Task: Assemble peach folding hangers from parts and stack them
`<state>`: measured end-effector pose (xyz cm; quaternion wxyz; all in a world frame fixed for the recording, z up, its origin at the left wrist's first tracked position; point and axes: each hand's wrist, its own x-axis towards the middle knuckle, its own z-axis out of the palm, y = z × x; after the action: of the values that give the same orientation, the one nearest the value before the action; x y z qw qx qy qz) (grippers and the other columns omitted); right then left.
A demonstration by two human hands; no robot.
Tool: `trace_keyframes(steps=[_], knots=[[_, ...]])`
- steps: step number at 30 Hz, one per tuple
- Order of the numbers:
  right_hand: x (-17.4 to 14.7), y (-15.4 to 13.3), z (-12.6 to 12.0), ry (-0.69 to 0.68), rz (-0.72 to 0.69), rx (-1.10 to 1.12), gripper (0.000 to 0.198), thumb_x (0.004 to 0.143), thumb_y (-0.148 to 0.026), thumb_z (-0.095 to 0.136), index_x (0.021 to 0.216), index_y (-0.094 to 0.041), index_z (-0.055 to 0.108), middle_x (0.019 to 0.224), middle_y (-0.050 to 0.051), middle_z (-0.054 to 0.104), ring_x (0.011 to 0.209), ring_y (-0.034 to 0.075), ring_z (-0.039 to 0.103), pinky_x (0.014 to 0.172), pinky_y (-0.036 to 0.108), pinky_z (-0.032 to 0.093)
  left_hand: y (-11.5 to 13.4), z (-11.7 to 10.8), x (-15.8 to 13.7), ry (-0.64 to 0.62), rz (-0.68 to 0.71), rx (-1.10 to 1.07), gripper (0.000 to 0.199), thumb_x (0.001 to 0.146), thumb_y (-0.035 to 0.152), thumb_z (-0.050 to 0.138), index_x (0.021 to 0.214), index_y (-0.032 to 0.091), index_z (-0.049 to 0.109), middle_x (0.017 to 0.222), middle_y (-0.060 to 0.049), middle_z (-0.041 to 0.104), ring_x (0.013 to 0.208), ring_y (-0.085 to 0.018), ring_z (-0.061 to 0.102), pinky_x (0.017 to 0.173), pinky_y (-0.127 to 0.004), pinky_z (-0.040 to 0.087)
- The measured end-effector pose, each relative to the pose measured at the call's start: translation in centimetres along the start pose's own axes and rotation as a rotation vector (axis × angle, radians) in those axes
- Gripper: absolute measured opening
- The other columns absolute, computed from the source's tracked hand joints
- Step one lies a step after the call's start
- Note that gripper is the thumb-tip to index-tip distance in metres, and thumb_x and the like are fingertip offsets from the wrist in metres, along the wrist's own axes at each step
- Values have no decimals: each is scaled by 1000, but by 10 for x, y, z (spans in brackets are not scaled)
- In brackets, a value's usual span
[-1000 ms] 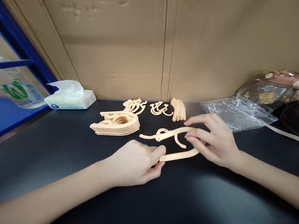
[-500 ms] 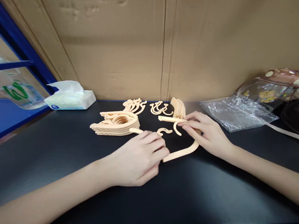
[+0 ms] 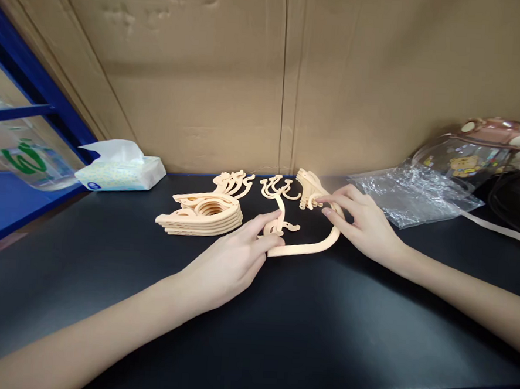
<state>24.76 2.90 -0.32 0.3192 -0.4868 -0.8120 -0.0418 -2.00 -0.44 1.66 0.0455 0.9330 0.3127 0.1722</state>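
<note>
My left hand [image 3: 234, 257] pinches parts of a peach-coloured plastic clothes hanger. A short curved hanger piece [image 3: 281, 210] stands up by its index finger, and its thumb is at the near end of a long bent hanger arm [image 3: 309, 250]. My right hand [image 3: 362, 218] grips the far end of that arm between thumb and fingers; the exact join there is hidden. A loose hanger hook [image 3: 291, 226] lies just beyond my left fingertips. Beyond my right fingertips is a bundle of hanger arms [image 3: 307, 183].
A stack of hanger pieces [image 3: 201, 217] lies to the left, with loose hooks [image 3: 234, 183] and more hooks [image 3: 273, 186] behind. A tissue box [image 3: 124, 171] stands at back left. Clear plastic wrap [image 3: 414, 195] and a transparent bag [image 3: 460, 163] are at right. Cardboard [image 3: 205, 85] walls the back.
My left hand has shifted slightly left, and its short piece has swung from sideways to upright. The bent arm has moved up and left, and my right fingers have come down nearer the bundle.
</note>
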Motion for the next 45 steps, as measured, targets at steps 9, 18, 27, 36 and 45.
trace_keyframes(steps=[9,18,27,36,45], knots=[[0,-5,-1,0,-43,-50,23,91,-34,49,110,-26,59,95,4,57,89,20,55,80,36,39,2,-2,1,47,-11,-19,18,93,31,49,90,18,60,140,-9,42,112,-21,54,93,-34,46],[0,-5,0,-26,-43,-73,23,89,-37,53,109,-26,57,93,3,57,87,19,55,79,34,37,0,2,2,-35,9,-34,34,89,21,55,122,22,45,134,-5,48,112,-18,55,90,-30,48],[0,-10,-1,-85,-79,-68,22,93,-34,45,112,-25,54,99,4,58,93,19,55,81,34,35,5,0,3,-116,69,2,37,87,12,46,123,20,41,115,-4,58,92,-18,59,77,-30,49],[-1,-13,-2,-99,-125,-49,21,92,-33,48,111,-25,54,99,4,57,93,20,54,82,36,35,5,1,4,-104,116,0,36,85,7,41,119,18,44,115,-7,59,103,-19,58,84,-30,49],[-2,-12,-2,-99,-199,-86,22,90,-33,52,110,-23,55,96,4,57,88,19,53,79,34,36,0,5,1,-113,155,26,39,83,2,42,117,20,46,125,-4,55,110,-18,56,93,-31,45]])
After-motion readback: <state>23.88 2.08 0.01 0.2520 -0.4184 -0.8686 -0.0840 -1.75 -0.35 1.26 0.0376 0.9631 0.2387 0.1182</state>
